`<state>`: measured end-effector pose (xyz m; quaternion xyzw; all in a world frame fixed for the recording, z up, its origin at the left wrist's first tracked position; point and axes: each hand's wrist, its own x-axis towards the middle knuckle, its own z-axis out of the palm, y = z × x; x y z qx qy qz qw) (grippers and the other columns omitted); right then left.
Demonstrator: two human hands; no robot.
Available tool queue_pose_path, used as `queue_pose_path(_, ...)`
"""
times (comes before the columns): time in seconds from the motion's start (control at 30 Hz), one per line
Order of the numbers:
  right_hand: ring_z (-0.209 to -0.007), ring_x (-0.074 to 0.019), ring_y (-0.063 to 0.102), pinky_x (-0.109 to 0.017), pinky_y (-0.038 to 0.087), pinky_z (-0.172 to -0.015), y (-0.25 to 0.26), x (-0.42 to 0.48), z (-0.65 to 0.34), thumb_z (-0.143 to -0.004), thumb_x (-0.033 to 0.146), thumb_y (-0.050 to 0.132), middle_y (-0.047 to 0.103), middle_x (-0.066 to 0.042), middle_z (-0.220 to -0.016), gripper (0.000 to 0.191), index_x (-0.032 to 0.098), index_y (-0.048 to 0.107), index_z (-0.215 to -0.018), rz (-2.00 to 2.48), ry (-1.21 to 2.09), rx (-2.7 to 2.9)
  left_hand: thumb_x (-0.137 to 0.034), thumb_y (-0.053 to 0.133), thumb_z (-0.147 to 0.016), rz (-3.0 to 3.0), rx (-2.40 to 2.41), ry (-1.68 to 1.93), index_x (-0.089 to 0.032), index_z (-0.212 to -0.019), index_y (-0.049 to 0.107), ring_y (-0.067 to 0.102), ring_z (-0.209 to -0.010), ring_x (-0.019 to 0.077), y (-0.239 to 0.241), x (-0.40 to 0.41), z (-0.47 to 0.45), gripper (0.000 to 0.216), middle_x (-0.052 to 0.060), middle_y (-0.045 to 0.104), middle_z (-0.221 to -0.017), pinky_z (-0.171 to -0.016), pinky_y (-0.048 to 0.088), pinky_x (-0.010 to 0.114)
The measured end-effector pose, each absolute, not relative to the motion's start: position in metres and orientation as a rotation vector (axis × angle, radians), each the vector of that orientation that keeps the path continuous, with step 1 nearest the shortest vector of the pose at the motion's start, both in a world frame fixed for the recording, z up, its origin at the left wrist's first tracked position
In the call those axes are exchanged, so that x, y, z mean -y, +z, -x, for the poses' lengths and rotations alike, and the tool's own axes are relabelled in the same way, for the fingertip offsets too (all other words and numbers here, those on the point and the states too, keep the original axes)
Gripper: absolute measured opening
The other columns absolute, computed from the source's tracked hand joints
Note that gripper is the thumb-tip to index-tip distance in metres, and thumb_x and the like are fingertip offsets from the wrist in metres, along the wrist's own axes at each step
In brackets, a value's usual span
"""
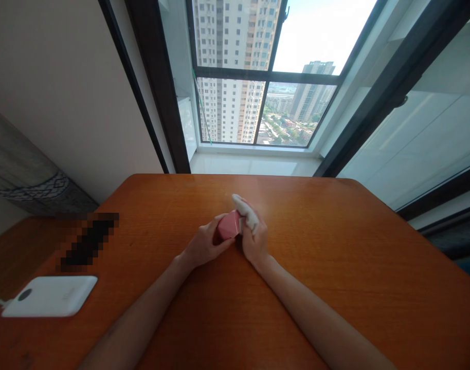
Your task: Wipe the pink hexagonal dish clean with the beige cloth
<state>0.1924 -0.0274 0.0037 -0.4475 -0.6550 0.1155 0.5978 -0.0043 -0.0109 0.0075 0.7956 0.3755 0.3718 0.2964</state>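
Pink and smooth-sided, a small box (229, 225) sits between the two hands near the middle of the wooden table (320, 246), directly off the fingertips of the left hand (205, 243). That hand is clamped on it, fingers around the far side and thumb along the near edge. Just to the box's right, the right hand (257, 241) is closed around a white cloth (245, 211), whose long axis slants from the far left down toward the near right, its loose end pointing away from the person. The relation that matters most is this meeting of cloth and box: they lie side by side at the box's right end, seemingly in contact, with the left hand the nearer to the box and the right hand the nearer to the cloth. The box's own long axis is hard to judge, since the left fingers cover part of it and the cloth crowds its right end. Whether it rests on the table or is held slightly above, I cannot tell. Most of the right fingers are hidden behind the cloth. Well apart, at the left, lie a white power bank (50, 296) and a dark object (89, 242) blotted out by large pixels.
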Motion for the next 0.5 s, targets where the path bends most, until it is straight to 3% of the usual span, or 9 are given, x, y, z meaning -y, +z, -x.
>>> queue_pose_path(0.13,-0.160,-0.0379,0.053,-0.064,0.038,-0.136,0.005,0.036,-0.192,-0.105,0.047,0.055,0.061,-0.006,-0.169,0.058,0.034,0.061,-0.161,0.889,0.017,1.818,-0.033,0.075,-0.092,-2.086,-1.016,0.960,-0.019,-0.132,0.061,0.078,-0.078,0.0224,0.000,0.009,0.006,0.045,0.006,0.083,-0.101,-0.075,0.064,0.034)
queue_pose_path(0.37,-0.141,-0.0294,0.070,-0.055,0.057,-0.123,0.001,0.023,-0.192,-0.115,0.041,0.040,0.077,-0.010,-0.148,0.051,0.026,0.064,-0.157,1.078,0.388,1.366,-0.044,0.078,-0.098,-2.140,-0.988,1.006,-0.024,-0.152,0.055,0.080,-0.120,0.0278,0.008,0.011,0.004,0.061,0.011,0.078,-0.141,-0.106,0.064,0.040)
queue_pose_path(0.5,-0.157,-0.0360,0.057,-0.062,0.042,-0.134,0.003,0.032,-0.195,-0.108,0.048,0.052,0.064,-0.008,-0.167,0.057,0.031,0.061,-0.162,0.930,0.108,1.733,-0.036,0.076,-0.094,-2.111,-0.991,0.989,-0.018,-0.137,0.062,0.083,-0.096,0.0273,0.005,0.010,0.006,0.049,0.010,0.084,-0.119,-0.088,0.067,0.038)
